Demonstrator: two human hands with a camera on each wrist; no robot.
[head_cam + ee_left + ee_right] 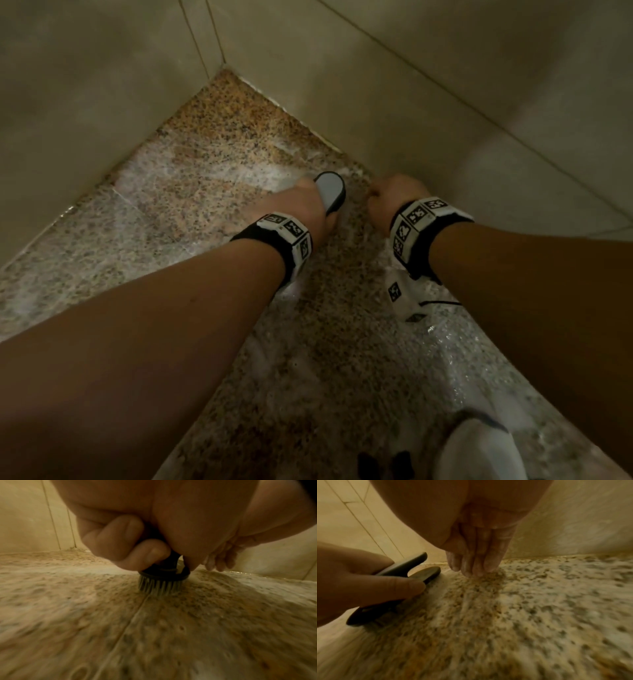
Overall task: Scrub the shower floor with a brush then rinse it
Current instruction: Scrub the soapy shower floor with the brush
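Scrubbing step, judged in progress: the left hand [310, 209] curls around the handle of the black brush [163, 580], whose bristles press the suds-streaked speckled shower floor [191, 192] just short of the corner at 12 o'clock. The right hand [394, 198], at 3 o'clock of the brush, holds nothing; its fingers [477, 562] point down, nearly straight, tips at the floor. The next move likely calls for firm strokes over unscrubbed stone; rinsing is not yet begun.
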